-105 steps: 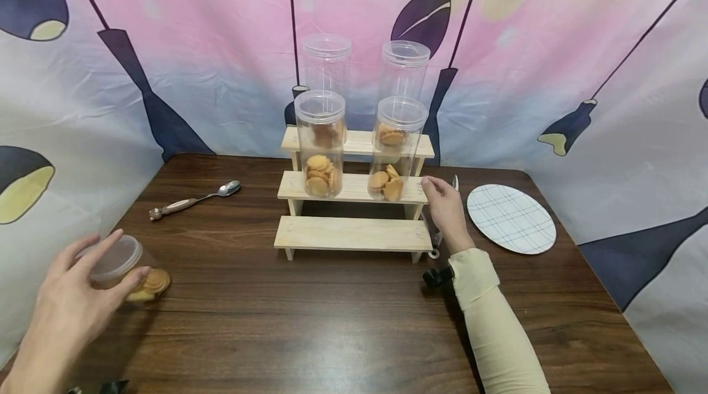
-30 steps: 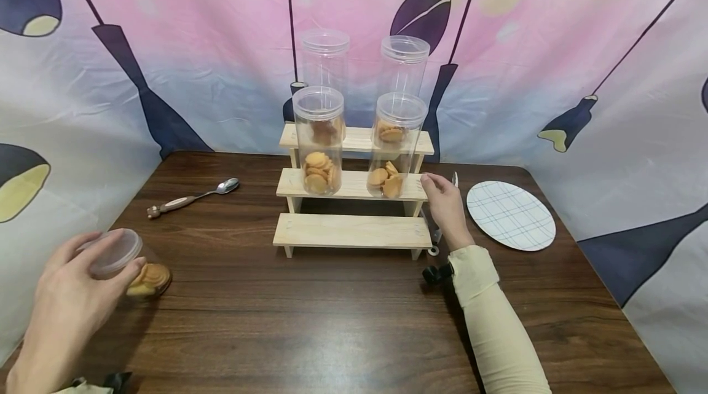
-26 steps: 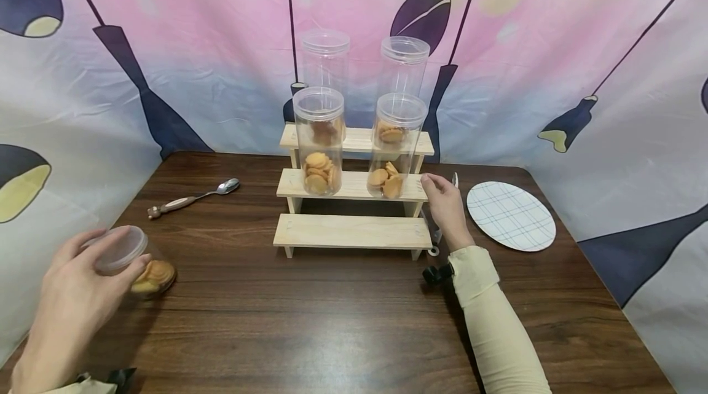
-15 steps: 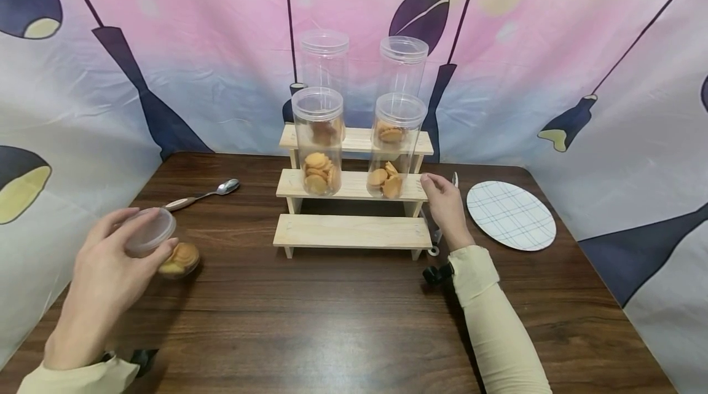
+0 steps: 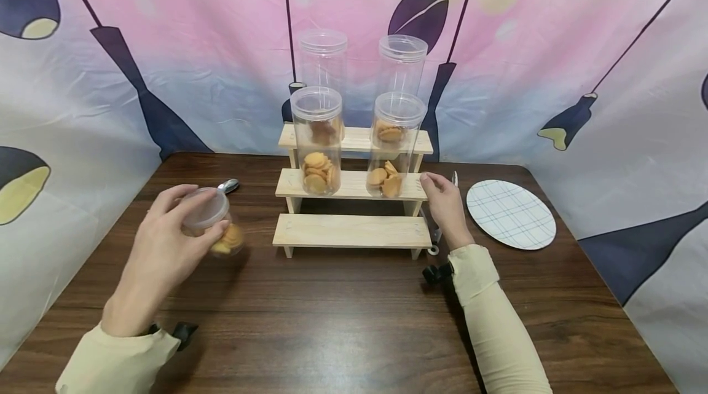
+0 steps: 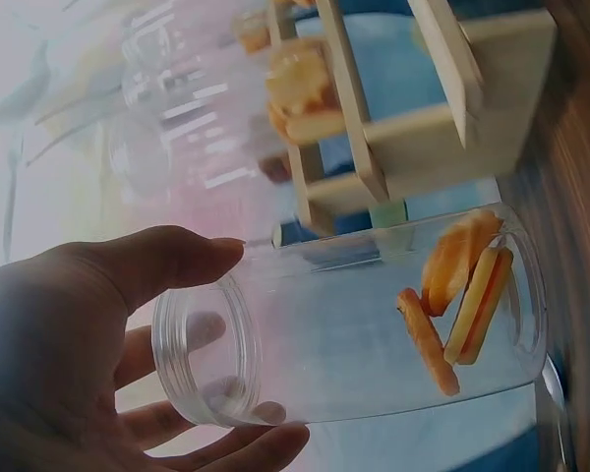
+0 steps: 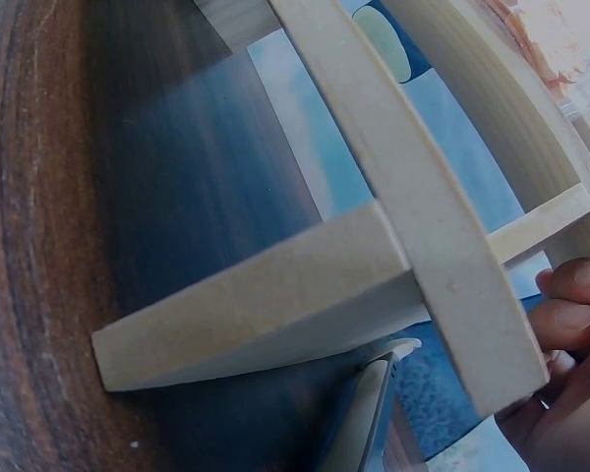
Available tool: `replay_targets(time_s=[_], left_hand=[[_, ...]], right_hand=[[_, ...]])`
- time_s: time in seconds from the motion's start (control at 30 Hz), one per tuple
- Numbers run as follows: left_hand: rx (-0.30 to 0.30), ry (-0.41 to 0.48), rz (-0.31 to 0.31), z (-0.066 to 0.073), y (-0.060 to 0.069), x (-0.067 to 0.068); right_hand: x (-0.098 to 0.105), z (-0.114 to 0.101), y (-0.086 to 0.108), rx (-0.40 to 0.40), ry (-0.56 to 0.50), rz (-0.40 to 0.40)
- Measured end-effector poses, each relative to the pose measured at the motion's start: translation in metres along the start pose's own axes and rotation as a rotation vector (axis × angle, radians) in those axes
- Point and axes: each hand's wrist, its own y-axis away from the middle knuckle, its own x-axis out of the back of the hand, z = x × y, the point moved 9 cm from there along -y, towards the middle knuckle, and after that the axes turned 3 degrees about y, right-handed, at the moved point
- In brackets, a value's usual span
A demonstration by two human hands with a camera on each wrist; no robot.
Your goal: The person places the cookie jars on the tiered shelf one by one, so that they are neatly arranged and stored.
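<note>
My left hand (image 5: 166, 243) grips a clear lidded jar (image 5: 235, 243) round its lid end, at the left of the table. In the left wrist view the jar (image 6: 324, 329) has several cookies (image 6: 472, 305) at its bottom, a little above the tabletop. My right hand (image 5: 447, 212) holds the right end of the middle step of a three-step wooden stand (image 5: 354, 231). The right wrist view shows its curled fingers (image 7: 568, 324) at the end of the stand (image 7: 442, 216). Two cookie jars stand on the middle step: a left jar (image 5: 316, 142) and a right jar (image 5: 395, 145).
Two more jars stand on the top step, a left one (image 5: 323, 56) and a right one (image 5: 402, 62). A spoon (image 5: 229, 185) lies behind my left hand, its handle hidden. Right of the stand lie a metal utensil (image 5: 455, 178), partly hidden, and a checked plate (image 5: 511, 216).
My left hand has carried the cookie jar from the left edge rightward and away from me, closer to the stand, and now covers the spoon's handle. The right hand has stayed at the stand.
</note>
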Motion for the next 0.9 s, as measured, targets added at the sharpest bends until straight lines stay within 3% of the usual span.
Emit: replay_targets(time_s=[0.3, 0.57, 0.77, 0.9], left_hand=[[-0.088, 0.077, -0.046, 0.04, -0.016, -0.022], [-0.131, 0.127, -0.079, 0.07, -0.029, -0.04], [-0.171, 0.15, -0.112, 0.085, -0.034, -0.056], [-0.167, 0.15, -0.15, 0.088, -0.034, -0.071]], right_hand=[[0.001, 0.001, 0.0, -0.006, 0.002, 0.001], [-0.001, 0.003, 0.0, -0.032, -0.018, -0.007], [-0.002, 0.003, -0.001, -0.035, -0.031, -0.007], [-0.001, 0.003, -0.002, -0.036, -0.024, -0.007]])
